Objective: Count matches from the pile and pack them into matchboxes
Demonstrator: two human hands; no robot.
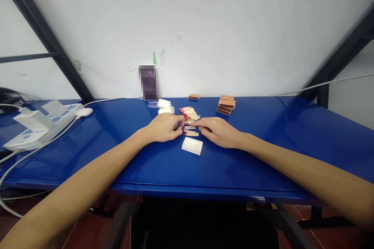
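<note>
A pile of red-tipped matches (189, 113) lies on the blue table, with a few more spread in a small row (189, 128) just in front of it. My left hand (166, 127) is at the red heads, its index finger bent down and its thumb apart from it. From the other side my right hand (217, 130) reaches its outstretched index finger to the plain ends of the matches. Its thumb sits lower, apart from that finger. Nearer me is a small bunch of matches (192, 134), and below it a white matchbox tray (192, 146).
White matchbox trays (164, 103) lie behind my left hand. Stacked matchboxes (226, 105) stand at the back right, and a single matchbox (194, 96) by the wall. A pixelated dark object (149, 82) leans on the wall. At left is a power strip (43, 126) with cables.
</note>
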